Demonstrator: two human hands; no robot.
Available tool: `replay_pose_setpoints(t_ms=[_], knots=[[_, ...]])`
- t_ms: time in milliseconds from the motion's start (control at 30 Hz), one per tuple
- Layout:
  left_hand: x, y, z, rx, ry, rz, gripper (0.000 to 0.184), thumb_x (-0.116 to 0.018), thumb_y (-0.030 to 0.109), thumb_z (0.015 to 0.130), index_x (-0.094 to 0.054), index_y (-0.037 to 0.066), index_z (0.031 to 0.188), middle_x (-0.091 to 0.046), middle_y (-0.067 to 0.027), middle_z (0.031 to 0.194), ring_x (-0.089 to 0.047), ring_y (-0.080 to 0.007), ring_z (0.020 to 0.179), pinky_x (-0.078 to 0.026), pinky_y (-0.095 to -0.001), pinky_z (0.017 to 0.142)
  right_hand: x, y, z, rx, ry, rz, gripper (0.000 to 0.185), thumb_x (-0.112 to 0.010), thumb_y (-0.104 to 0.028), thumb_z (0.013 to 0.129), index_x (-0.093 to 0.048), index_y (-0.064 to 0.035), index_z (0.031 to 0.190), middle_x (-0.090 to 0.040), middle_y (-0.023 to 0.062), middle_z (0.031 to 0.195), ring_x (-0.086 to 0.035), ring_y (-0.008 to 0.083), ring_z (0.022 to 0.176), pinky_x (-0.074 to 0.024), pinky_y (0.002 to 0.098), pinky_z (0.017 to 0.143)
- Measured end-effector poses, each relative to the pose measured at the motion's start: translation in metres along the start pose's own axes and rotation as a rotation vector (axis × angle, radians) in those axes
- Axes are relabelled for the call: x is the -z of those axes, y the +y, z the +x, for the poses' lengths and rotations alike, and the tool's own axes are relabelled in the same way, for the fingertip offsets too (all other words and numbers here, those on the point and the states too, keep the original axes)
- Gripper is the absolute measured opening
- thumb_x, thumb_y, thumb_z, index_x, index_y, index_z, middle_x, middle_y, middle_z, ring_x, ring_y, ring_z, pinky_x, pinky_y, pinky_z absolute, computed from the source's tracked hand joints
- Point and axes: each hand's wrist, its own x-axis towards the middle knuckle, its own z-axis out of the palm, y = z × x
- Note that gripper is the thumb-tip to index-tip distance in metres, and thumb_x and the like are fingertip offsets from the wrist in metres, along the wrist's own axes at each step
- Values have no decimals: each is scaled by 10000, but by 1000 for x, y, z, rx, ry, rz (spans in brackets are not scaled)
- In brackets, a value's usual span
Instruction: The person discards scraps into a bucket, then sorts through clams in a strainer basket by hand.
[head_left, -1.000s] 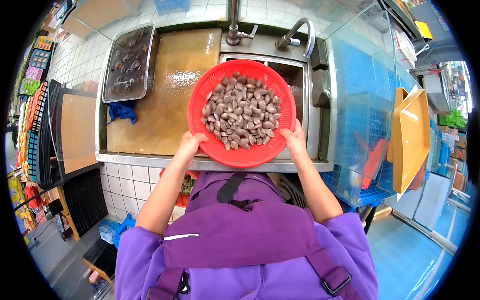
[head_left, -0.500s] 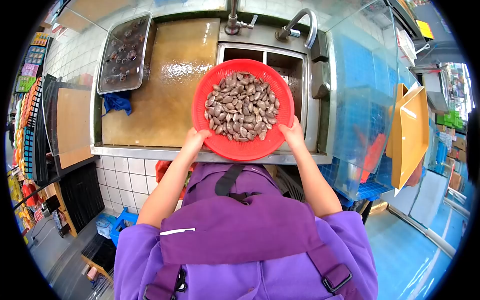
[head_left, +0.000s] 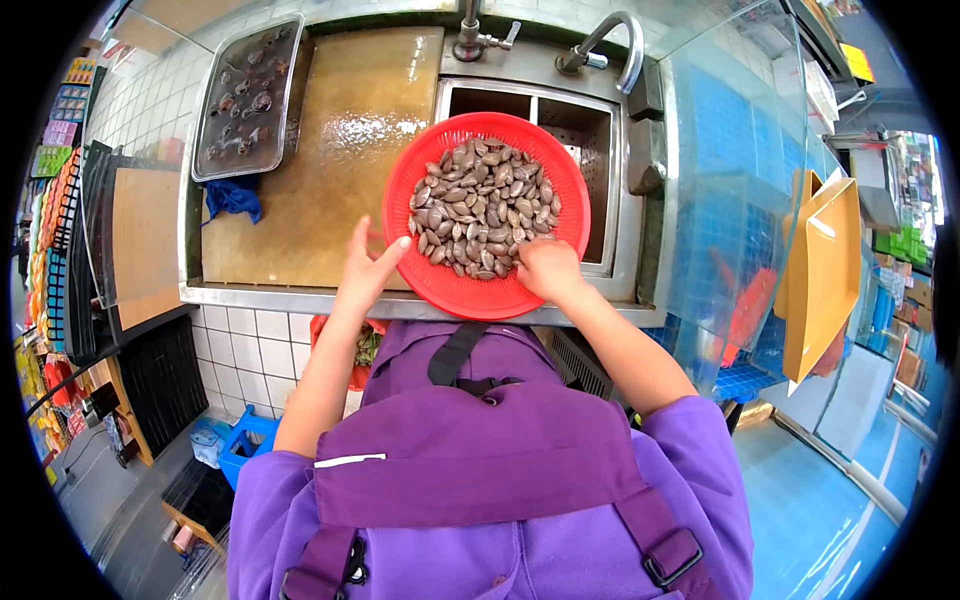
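A round red basket (head_left: 440, 287) full of brown clams (head_left: 480, 205) rests over the front of the sink, partly covering its two basins. At the basket's left rim is my left hand (head_left: 370, 262), its fingers and thumb spread, with nothing held; the thumb tip touches or nearly touches the rim. My right hand (head_left: 548, 270) reaches over the lower right of the basket with its fingers curled down onto the clams. Its fingertips are hidden, so whether a clam is between them cannot be made out.
Left of the basket lies a wet tan board (head_left: 340, 150), with a clear tub of dark shellfish (head_left: 245, 110) and a blue cloth (head_left: 233, 198). Behind the sink stand a curved faucet (head_left: 633, 50) and a small tap (head_left: 480, 42). Yellow trays (head_left: 822, 270) and glass tanks are at the right.
Both hands have let go of the basket's rim. The left has opened beside it, and the right has moved inward onto the clams. The basket has hardly moved since half a second ago.
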Motion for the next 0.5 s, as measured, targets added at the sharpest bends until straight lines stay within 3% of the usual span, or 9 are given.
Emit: replay_pose_setpoints(t_ms=[33,100,133,167,200,267,333,400,500], knots=[[1,0,0,-275,213,279,474,-609,339,828,-484,46,1180,-514,-78,1133,-538,-164,917,-466,-295,737,12,-3,0,0,0,-3,196,-607,-264,724,-600,-69,745,-617,93,833,-600,269,768,-447,394,683],[-4,13,-7,-394,120,141,444,-593,314,846,-485,40,1179,-525,-72,1093,-539,-166,885,-463,-291,735,47,-8,-4,-183,-5,521,231,-598,-293,743,-617,-66,776,-615,95,836,-603,272,752,-460,396,657],[-11,23,-13,-511,25,6,414,-577,288,863,-486,35,1177,-536,-67,1052,-539,-168,853,-459,-286,733,62,-16,-7,-184,-10,518,231,-598,-293,743,-617,-66,776,-615,95,836,-603,272,752,-460,396,657],[-24,34,-18,-92,-231,-480,339,-538,274,889,-519,34,1127,-548,-67,1011,-557,-170,834,-471,-287,751,77,-26,-6,-51,6,691,221,-609,-274,753,-625,-71,840,-613,109,865,-601,280,757,-466,368,671],[-30,50,-24,248,-342,-792,314,-525,301,893,-549,43,1069,-564,-77,999,-577,-162,847,-494,-291,751,83,-34,-5,87,26,863,227,-620,-254,763,-633,-76,903,-611,124,895,-599,287,762,-472,340,685],[-41,56,-20,630,-563,-1118,335,-525,339,887,-569,26,998,-591,-82,940,-592,-166,808,-517,-293,734,76,-34,15,80,163,770,225,-615,-246,773,-635,-78,921,-611,121,891,-593,289,790,-471,342,695],[-52,32,-12,589,-623,-1138,313,-523,332,888,-577,33,965,-599,-64,887,-597,-147,789,-517,-282,713,59,-17,47,57,403,502,240,-608,-209,776,-627,-94,987,-602,102,951,-571,278,896,-473,347,735],[-57,17,-8,555,-678,-1151,295,-520,324,890,-585,39,933,-608,-46,835,-602,-127,770,-517,-270,693,46,-15,70,90,496,330,225,-582,-170,771,-612,-106,984,-566,87,977,-558,283,894,-476,373,737],[-58,13,-8,571,-603,-1140,227,-531,268,878,-592,51,909,-610,-30,801,-586,-113,702,-498,-239,636,25,-24,77,84,369,188,186,-557,-137,761,-597,-112,940,-525,80,960,-549,293,872,-477,399,718]])
